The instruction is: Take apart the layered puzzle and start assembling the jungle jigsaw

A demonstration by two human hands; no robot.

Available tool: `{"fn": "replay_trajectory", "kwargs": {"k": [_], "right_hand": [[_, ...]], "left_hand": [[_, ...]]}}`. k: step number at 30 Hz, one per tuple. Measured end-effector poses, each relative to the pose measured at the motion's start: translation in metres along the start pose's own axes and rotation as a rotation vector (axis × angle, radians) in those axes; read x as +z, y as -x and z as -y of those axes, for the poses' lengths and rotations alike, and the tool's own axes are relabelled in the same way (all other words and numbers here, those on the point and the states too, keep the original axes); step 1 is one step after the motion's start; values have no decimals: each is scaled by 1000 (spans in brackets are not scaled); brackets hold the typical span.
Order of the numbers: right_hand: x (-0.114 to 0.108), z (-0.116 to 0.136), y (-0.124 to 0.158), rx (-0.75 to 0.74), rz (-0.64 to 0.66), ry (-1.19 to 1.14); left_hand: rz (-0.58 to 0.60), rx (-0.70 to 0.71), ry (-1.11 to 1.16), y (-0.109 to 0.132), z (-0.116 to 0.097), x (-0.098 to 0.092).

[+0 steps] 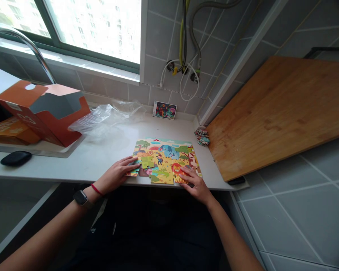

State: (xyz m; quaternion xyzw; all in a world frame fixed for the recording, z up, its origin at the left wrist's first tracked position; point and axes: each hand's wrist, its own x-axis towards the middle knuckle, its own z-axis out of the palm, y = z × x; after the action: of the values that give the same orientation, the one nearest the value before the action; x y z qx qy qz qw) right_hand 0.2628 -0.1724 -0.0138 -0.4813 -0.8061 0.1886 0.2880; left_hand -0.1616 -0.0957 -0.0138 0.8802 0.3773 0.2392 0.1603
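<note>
Our left hand point(115, 175) lies open on the puzzle's left edge, fingers spread, not clenched, with a watch point(80, 197) and a red string point(97, 190) on that wrist. Our right hand point(193, 184) is open too, fingers resting on the lion piece point(177, 173) at the bottom edge, no pinch visible. Between them, the part-built jigsaw puzzle point(164, 162) lies flat on the white counter point(101, 162), near its front edge. A green piece point(147, 162) sits askew by our left fingers. Left on the counter: a black pouch point(16, 158). Just off the puzzle's far right corner: a small pile of pieces point(202, 136), beside a tilted wooden board point(279, 113). Farther back: an orange box point(42, 113), a plastic bag point(101, 118), a picture card point(164, 110) against the tiled wall point(158, 75), hoses point(186, 37), a faucet point(25, 45) and a window point(93, 26).
</note>
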Motion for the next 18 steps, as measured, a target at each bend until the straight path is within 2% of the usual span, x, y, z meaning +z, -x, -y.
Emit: {"fn": "replay_trajectory", "kwargs": {"k": [3,11,18], "right_hand": [[-1,1,-1,28,15,-7],[0,3,-3,61,16,-24],[0,5,-4,97,11,-60]], "left_hand": [[17,18,-29,9,-1,-1],[-101,64,-2,27,-3,-3],[-217,104,-82,27,-15,-10]]}}
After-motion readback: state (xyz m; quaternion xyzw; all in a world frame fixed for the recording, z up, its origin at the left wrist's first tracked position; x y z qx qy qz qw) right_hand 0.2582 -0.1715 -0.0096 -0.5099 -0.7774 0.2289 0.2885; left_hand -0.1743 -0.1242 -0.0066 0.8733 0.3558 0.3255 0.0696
